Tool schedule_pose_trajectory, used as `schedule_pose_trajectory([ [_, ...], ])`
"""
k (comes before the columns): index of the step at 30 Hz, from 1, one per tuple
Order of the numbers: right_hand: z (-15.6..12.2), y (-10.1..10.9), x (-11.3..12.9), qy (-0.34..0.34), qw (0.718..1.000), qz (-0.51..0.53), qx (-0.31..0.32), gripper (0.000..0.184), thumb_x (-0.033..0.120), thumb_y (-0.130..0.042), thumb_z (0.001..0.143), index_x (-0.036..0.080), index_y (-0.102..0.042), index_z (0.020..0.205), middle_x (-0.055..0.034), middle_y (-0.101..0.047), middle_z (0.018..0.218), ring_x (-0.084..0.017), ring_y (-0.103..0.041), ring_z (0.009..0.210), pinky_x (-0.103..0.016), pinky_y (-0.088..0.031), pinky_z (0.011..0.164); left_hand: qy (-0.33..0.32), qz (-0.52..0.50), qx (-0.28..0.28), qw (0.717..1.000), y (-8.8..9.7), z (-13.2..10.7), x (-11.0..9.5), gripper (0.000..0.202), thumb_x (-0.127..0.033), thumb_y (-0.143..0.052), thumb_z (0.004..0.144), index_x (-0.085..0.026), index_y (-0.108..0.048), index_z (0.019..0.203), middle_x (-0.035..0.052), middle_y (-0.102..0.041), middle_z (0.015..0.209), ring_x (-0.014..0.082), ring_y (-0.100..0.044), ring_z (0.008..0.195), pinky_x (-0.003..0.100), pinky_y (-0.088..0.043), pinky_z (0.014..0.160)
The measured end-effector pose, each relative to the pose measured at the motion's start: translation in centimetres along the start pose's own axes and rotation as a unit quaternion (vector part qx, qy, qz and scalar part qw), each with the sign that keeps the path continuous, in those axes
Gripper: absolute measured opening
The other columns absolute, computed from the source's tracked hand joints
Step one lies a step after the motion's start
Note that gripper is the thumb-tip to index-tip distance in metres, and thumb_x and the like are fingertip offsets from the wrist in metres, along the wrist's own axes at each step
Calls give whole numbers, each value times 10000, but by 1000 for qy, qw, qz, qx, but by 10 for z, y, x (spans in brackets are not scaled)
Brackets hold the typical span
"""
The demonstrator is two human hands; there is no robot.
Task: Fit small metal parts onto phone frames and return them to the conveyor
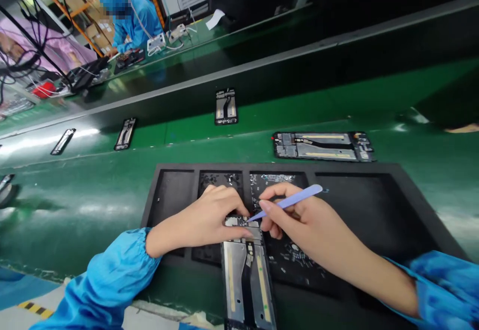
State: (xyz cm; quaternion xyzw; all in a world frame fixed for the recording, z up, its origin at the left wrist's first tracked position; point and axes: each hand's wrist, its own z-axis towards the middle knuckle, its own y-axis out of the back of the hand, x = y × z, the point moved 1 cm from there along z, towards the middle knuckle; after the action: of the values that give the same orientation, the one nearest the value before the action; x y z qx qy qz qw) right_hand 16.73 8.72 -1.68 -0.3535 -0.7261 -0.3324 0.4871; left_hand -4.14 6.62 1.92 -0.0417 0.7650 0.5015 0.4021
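Note:
My left hand [215, 215] grips the top end of an opened phone body [254, 282], thumb across its face and fingers at its upper edge. The phone shows a silvery inner plate with a dark ribbon cable down the middle. In my right hand [299, 220] is a pair of lilac tweezers [294, 199], pinched between thumb and fingers. Its tip points down at the phone's top end, close to my left fingertips. Whether the tip holds any small part is too small to tell. Beneath both hands lies a black compartmented tray [374, 170], with tiny parts scattered in some compartments.
Another opened phone [324, 146] lies sideways just beyond the tray. More phone bodies rest along the green bench [187, 150], including one farther back [226, 106]. A long raised rail crosses behind. Across it, a person in blue [130, 15] works near cables and power strips.

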Motion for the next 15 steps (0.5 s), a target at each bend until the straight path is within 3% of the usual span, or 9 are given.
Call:
schedule_pose_trajectory([
  [3,0,4,5,-5,998,55,-27,373,585,-617,896,216,-574,935,-16,-684,607,-156,-619,488,-276,-520,484,-8,10,-21,1000,-3,0,3,228,-380,-735,908,-200,-627,999,-4,-649,995,176,-588,979,304,-366,883],
  [5,0,12,11,26,995,62,-75,379,599,-625,890,220,-601,883,-21,-675,608,-155,-611,490,-280,-522,483,-21,20,-41,999,-5,0,4,175,-356,-694,944,-197,-636,985,0,-647,980,173,-592,975,299,-371,879],
  [8,6,26,27,93,986,-10,-138,396,601,-620,894,235,-653,748,-55,-697,709,-169,-635,583,-300,-535,537,-33,26,-58,997,-8,0,3,125,-318,-629,988,-195,-653,984,4,-647,955,164,-599,953,295,-388,881],
  [11,22,31,48,150,970,-109,-155,489,621,-612,887,235,-622,587,-91,-718,843,-210,-662,710,-317,-512,559,-7,31,-68,997,-13,2,2,130,-288,-583,1010,-193,-662,970,4,-648,939,158,-602,925,299,-417,862],
  [13,38,27,57,171,965,-128,-151,467,625,-599,891,236,-636,636,-83,-699,814,-210,-645,702,-315,-483,546,14,64,-79,995,-18,2,0,166,-298,-552,1022,-200,-666,950,7,-652,926,169,-602,905,321,-438,829],
  [15,53,19,57,181,966,-120,-141,418,601,-559,924,232,-651,752,-51,-651,733,-186,-600,634,-311,-463,540,6,149,-125,981,-23,-2,-6,196,-280,-515,1029,-199,-671,943,25,-666,911,196,-603,883,351,-459,783],
])
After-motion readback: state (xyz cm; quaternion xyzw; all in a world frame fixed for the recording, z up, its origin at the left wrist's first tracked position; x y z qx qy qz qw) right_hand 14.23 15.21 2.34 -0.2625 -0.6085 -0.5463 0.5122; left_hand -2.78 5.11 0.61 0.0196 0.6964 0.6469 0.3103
